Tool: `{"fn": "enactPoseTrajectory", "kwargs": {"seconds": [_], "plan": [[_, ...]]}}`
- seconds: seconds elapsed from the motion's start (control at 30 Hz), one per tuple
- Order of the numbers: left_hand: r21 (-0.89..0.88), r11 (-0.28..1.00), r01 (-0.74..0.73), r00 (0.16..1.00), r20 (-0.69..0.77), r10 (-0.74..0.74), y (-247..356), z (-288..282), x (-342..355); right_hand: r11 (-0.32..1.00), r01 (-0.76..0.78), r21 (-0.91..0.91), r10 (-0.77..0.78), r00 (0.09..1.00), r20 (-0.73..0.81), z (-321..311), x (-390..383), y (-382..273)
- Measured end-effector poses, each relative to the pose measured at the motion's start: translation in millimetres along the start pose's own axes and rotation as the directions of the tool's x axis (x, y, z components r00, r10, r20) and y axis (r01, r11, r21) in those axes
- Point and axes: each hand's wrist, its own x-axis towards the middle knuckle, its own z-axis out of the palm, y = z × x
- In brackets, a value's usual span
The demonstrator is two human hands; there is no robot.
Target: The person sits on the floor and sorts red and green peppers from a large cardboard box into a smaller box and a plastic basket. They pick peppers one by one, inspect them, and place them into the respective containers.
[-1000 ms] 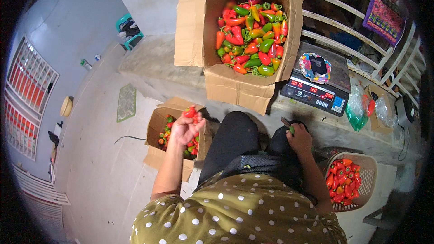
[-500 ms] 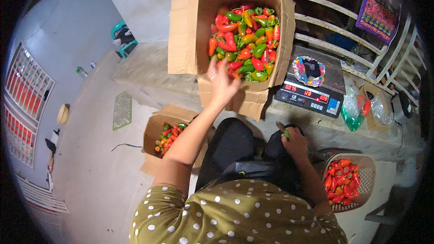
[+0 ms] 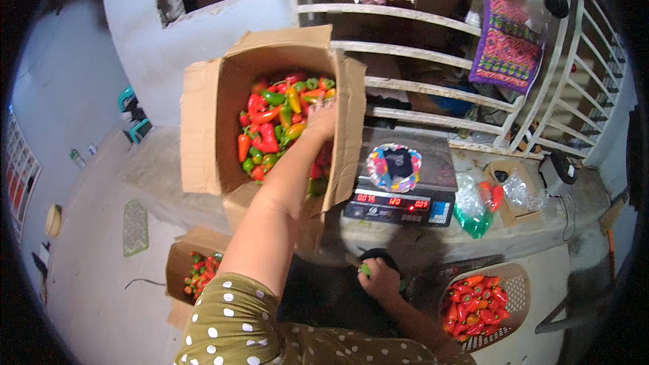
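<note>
A large cardboard box (image 3: 201, 128) holds many red, green and yellow peppers (image 3: 268, 136). My left hand (image 3: 322, 120) reaches into its right part, fingers apart and touching the peppers; its fingertips partly blend in with them. The left forearm covers the box's near part. Lower down, close to my lap, my right hand (image 3: 380, 280) is closed round a small green thing (image 3: 366, 269) with a thin brownish end, its kind too small to make out.
A digital scale (image 3: 399, 207) carrying a colourful woven ring (image 3: 394, 167) stands right of the box. A plastic basket (image 3: 519, 290) of red peppers sits lower right, and a smaller cardboard box (image 3: 177, 263) of peppers lower left. Plastic bags (image 3: 473, 202) lie beyond the scale, below white railings (image 3: 419, 16).
My left hand has moved from the big box's near left edge to its right side, deeper among the peppers. The view has shifted right and up. My right hand still grips the green thing.
</note>
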Motion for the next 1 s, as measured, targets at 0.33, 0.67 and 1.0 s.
{"fn": "enactPoseTrajectory", "kwargs": {"seconds": [0.33, 0.67, 1.0], "plan": [[0.053, 0.992, 0.114, 0.988, 0.102, -0.119, -1, -19, 1, 1.000, 0.015, -0.008, -0.015, 0.999, -0.036, 2, -3, 8], [0.045, 0.986, -0.158, 0.975, -0.153, 0.163, -8, -3, -64, 0.997, 0.003, -0.071, -0.003, 1.000, -0.006, 6, -1, 4], [-0.512, 0.848, 0.135, 0.983, -0.037, -0.178, -37, 8, -153, 0.995, 0.047, -0.093, -0.053, 0.997, -0.063, 8, -2, 5]]}}
